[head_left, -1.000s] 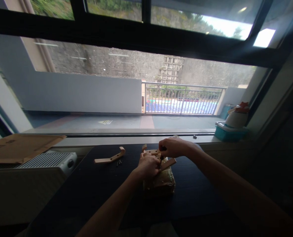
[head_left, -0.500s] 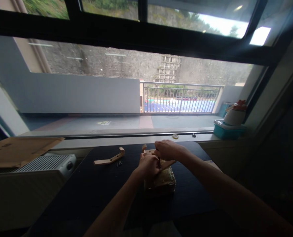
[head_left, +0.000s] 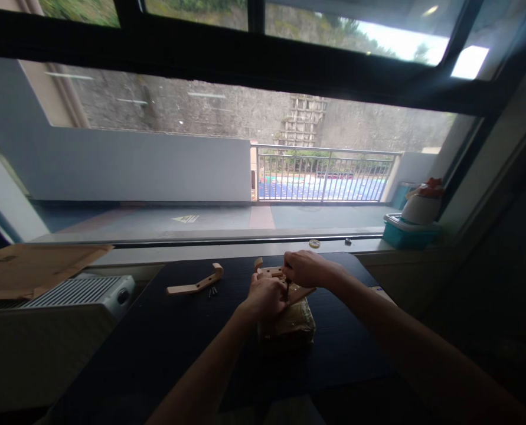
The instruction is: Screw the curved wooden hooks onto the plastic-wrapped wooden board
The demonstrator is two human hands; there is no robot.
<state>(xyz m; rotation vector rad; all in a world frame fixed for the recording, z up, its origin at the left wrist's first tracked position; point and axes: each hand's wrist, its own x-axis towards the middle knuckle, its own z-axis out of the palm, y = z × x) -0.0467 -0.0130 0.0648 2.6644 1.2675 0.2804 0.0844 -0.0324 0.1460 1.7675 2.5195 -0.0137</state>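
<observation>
My right hand (head_left: 311, 268) is closed around the top of a screwdriver, whose dark shaft (head_left: 288, 287) points down at the wood. Just left of it, my left hand (head_left: 267, 295) presses with bent fingers on a light wooden piece (head_left: 303, 293), near the screwdriver's tip. Beneath lies a package wrapped in brown tape (head_left: 294, 329). A wooden part with a curled end (head_left: 258, 264) shows behind my left hand; my fingers hide how it joins the other wood. Off to the left rest a similar bent wooden hook (head_left: 201, 285) with dark holes and several small screws (head_left: 212, 291).
Everything stands on a dark table (head_left: 165, 342) by a window. A tape roll (head_left: 314, 243) and a small metal object (head_left: 348, 241) are on the sill (head_left: 245, 251). At right sits a teal box (head_left: 407, 233); at left, a radiator (head_left: 90, 292) under cardboard (head_left: 41, 265).
My right hand has shifted slightly right and its grip has turned on the screwdriver, baring more of the shaft. The left hand stays in place on the wood.
</observation>
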